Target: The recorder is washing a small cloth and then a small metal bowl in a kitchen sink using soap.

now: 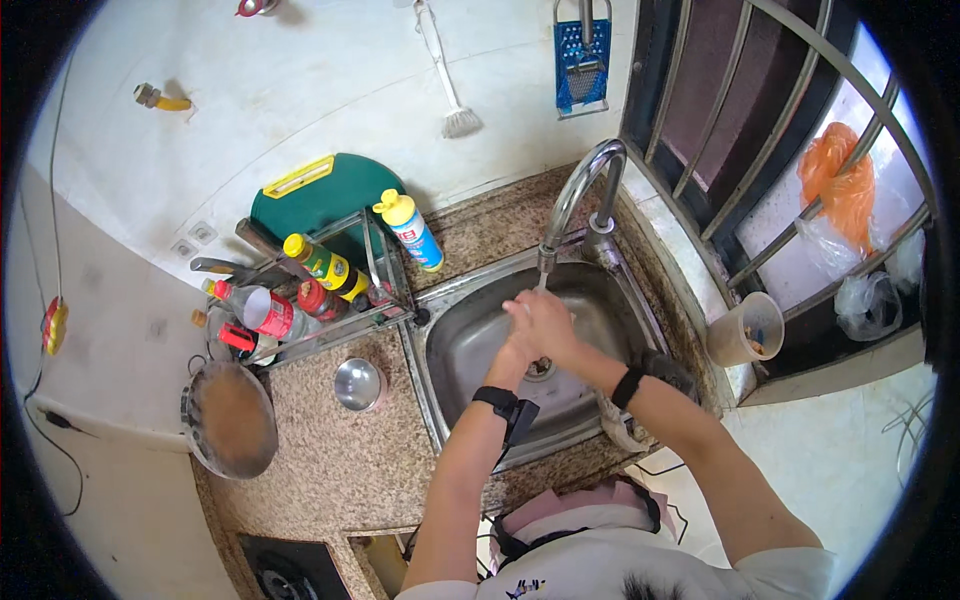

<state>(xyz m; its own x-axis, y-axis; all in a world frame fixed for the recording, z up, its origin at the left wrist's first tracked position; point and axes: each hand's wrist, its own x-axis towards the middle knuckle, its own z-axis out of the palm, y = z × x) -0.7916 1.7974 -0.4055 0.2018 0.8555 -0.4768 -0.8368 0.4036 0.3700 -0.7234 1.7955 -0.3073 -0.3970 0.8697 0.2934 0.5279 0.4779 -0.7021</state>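
My left hand and my right hand are pressed together over the stainless steel sink. The right one overlaps the left, and whatever lies between the palms is hidden. Just above them is the spout of a curved chrome faucet, with water running onto the fingers. Below the hands, part of the sink drain shows. Close to my right forearm, a pale cloth hangs at the sink's front edge, with a dark scrubber or cloth beside it.
Left of the sink, a metal cup stands on the granite counter. A metal rack holds bottles and knives beside a green cutting board. A detergent bottle stands behind the sink. Farther left is a pan; a plastic container sits right.
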